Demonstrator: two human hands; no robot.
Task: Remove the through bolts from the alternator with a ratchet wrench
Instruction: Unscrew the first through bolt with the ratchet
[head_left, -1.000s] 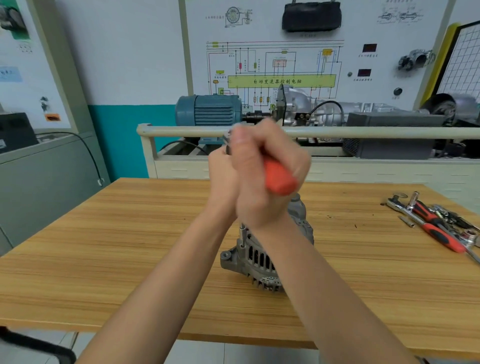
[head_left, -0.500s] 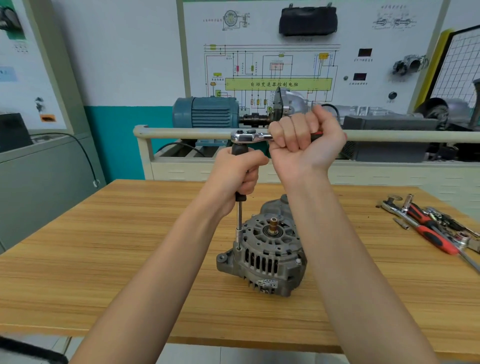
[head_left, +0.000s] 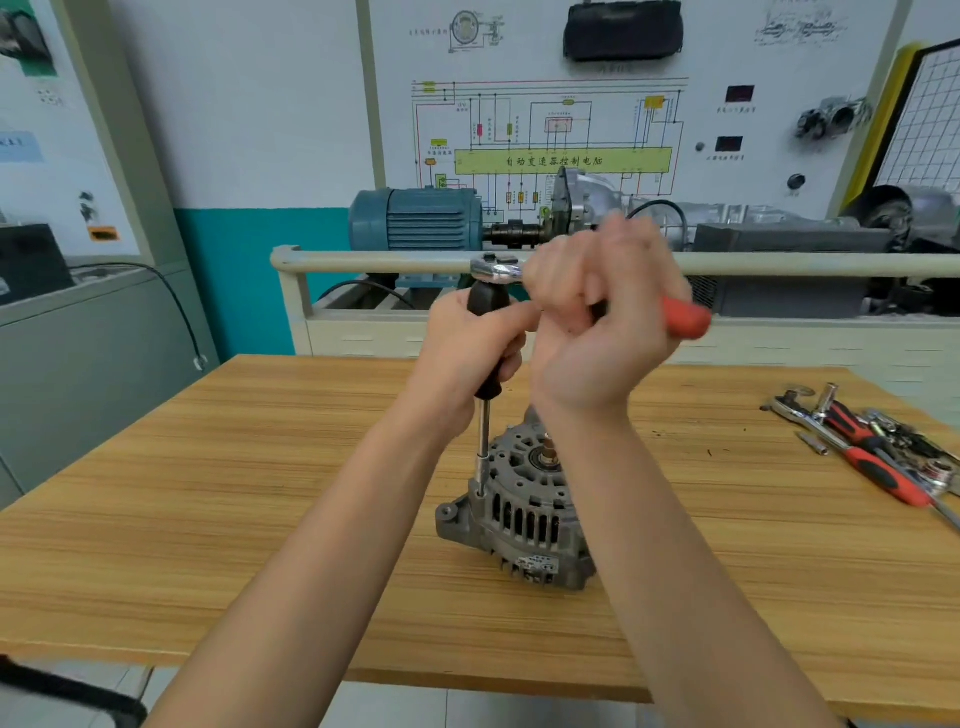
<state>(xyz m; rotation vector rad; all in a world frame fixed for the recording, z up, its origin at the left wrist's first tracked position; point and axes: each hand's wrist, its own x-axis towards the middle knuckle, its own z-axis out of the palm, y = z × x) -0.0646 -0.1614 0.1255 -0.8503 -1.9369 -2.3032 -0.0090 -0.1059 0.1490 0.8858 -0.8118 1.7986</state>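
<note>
A: Status: alternator (head_left: 524, 512) sits pulley-shaft up on the worktop (head_left: 218, 499), roughly centre. Ratchet wrench (head_left: 498, 270) is on a long extension bar (head_left: 484, 441) that drops to a through bolt (head_left: 478, 492) at the housing's left rim.

B: Hands?

A: Left hand (head_left: 470, 348) is wrapped round the black grip at the top of the extension, steadying it. Right hand (head_left: 597, 332) is curled round the wrench handle; the orange end sticks out past the palm. It's motion-blurred, so exact finger placement can't be read.

B: Extension looks near vertical. Good. That's the main thing: keep it in line with the bolt axis so the socket doesn't cam off the head.

A: Agreed. The person should press down lightly with the left hand while the right one swings in short flat arcs. Any lift on the handle tilts the whole stack.

B: Nothing clamps the alternator that I can see. It may well spin or walk on the worktop under torque.

A: Likely risk, yes. Smooth pulls, no jerks, should help. Once the bolt runs free, spinning the black grip by hand would probably be quicker.

B: Spares?

A: Loose sockets and tools (head_left: 872, 447) lie at the worktop's right edge, well apart from the job.
</note>
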